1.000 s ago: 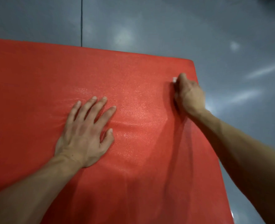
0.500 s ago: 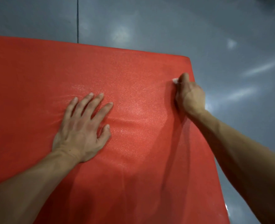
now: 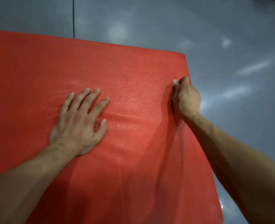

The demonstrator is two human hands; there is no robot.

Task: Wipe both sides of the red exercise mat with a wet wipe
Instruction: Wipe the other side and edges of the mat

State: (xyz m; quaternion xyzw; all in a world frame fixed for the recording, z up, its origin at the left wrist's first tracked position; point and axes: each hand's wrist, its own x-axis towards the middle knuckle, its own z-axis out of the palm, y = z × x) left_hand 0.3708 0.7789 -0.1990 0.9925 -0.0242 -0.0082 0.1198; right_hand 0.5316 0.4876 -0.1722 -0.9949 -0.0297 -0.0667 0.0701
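Note:
The red exercise mat [image 3: 133,75] lies flat on the floor and fills most of the view. My left hand [image 3: 78,123] presses flat on its middle with fingers spread. My right hand [image 3: 186,97] is curled near the mat's right edge, gripping a small white wet wipe [image 3: 175,81] against the surface. Only a corner of the wipe shows past my fingers. A damp sheen marks the mat between my hands.
Glossy grey floor [image 3: 230,46] surrounds the mat on the far and right sides. A dark seam [image 3: 73,16] runs across the floor beyond the mat's far edge.
My right hand with the wipe has slid slightly toward me along the right edge. My left hand stays planted on the mat. The view has shifted a little.

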